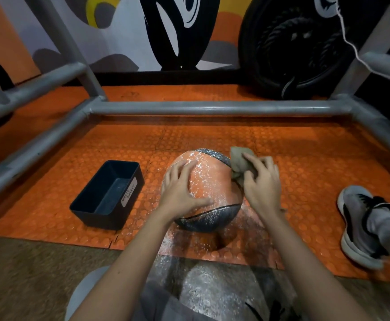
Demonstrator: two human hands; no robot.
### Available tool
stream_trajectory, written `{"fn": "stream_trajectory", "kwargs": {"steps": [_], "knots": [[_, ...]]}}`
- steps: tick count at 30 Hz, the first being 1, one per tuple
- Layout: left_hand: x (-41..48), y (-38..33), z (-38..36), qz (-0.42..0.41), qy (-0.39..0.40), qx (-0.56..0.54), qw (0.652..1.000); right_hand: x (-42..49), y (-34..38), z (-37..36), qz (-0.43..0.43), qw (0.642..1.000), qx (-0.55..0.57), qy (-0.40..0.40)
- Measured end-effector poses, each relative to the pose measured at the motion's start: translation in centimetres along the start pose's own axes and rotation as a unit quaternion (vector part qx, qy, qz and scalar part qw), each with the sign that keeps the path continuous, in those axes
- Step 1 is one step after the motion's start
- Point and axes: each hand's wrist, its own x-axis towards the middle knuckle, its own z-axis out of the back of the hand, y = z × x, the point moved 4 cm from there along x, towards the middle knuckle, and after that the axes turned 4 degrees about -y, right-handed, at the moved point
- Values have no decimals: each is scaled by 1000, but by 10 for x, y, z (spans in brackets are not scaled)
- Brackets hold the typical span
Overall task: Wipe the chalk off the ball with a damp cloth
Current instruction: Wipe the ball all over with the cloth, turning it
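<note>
On ball (pixel 209 184), right hand (pixel 262 184) gripping cloth (pixel 240 162)

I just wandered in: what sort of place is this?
Likely a gym: a chalk-dusted medicine ball on orange rubber matting, a grey steel tube frame, a large black tyre behind.

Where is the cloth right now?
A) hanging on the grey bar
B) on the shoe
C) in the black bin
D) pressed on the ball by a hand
D: the right hand grips the cloth against the right side of the ball.
</note>
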Motion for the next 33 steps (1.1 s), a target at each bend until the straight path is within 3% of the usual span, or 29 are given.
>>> {"fn": "stream_trajectory", "kwargs": {"steps": [4, 5, 8, 10, 13, 17, 21, 22, 25, 27, 29, 31, 33], "knots": [[-1, 4, 3, -13, 4, -4, 1000, -26, 20, -21, 133, 989, 26, 65], [-1, 5, 4, -12, 7, -7, 1000, -34, 10, -25, 123, 991, 6, 60], [-1, 6, 4, -5, 11, -11, 1000, -23, -23, -20, -32, 995, -78, 53], [0, 4, 3, -5, 8, -11, 1000, -6, -21, -7, -44, 995, -85, 31], [2, 3, 1, -10, 5, -8, 1000, 7, 15, 4, 48, 999, 13, -18], [5, 1, -2, -18, 8, -6, 1000, -27, 8, -23, 134, 989, -2, 55], [6, -2, -4, -15, 9, 3, 1000, -22, -57, -17, -78, 988, -114, 67], [7, -3, -5, -16, 11, 5, 1000, -17, -58, -11, -97, 986, -119, 63], [10, -5, -5, -23, 10, 6, 1000, 2, -11, 1, -7, 1000, -11, -6], [13, -5, -6, -28, 7, 17, 999, -3, 18, -7, 88, 995, 35, 15], [14, -5, -7, -34, 5, 21, 999, -20, 17, -22, 133, 990, 2, 43], [13, -6, -8, -37, 8, 15, 999, -32, -7, -24, 82, 996, -28, 34], [12, -7, -8, -37, 7, 16, 999, -23, -33, -17, -46, 997, -60, 34]]}}
